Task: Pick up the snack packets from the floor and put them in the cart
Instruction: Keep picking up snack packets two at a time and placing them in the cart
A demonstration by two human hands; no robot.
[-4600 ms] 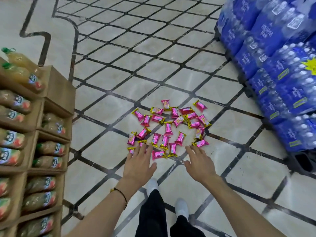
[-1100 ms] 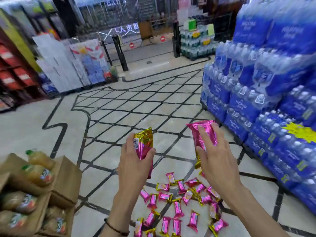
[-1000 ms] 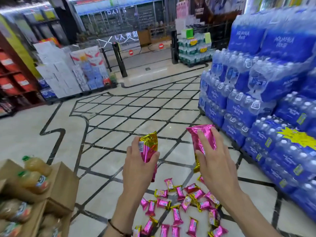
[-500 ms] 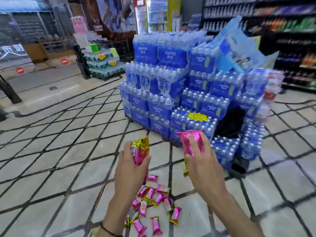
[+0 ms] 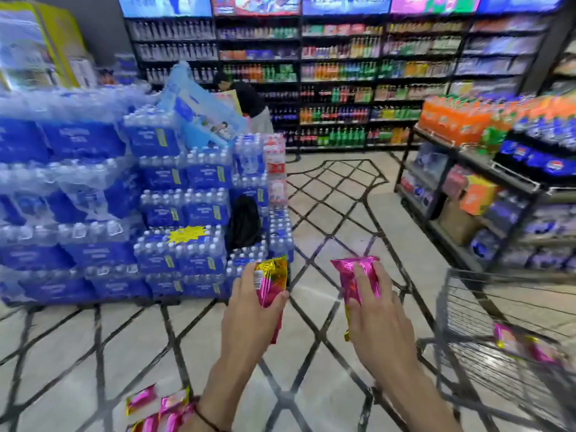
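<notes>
Gripped a snack packet (image 5: pixel 270 283) in the left hand (image 5: pixel 249 310), with fingers (image 5: pixel 246 275) curled round its lower half. Clutched a second packet (image 5: pixel 352 275) in the right hand (image 5: pixel 380 319), with fingers laid over its front and pinching it. Held both upright and apart above the tiled floor (image 5: pixel 311 219), left of the wire cart (image 5: pixel 467 307). Saw blurred pink packets (image 5: pixel 511 339) inside that cart, and loose packets (image 5: pixel 156 406) on the floor beside the left wrist.
</notes>
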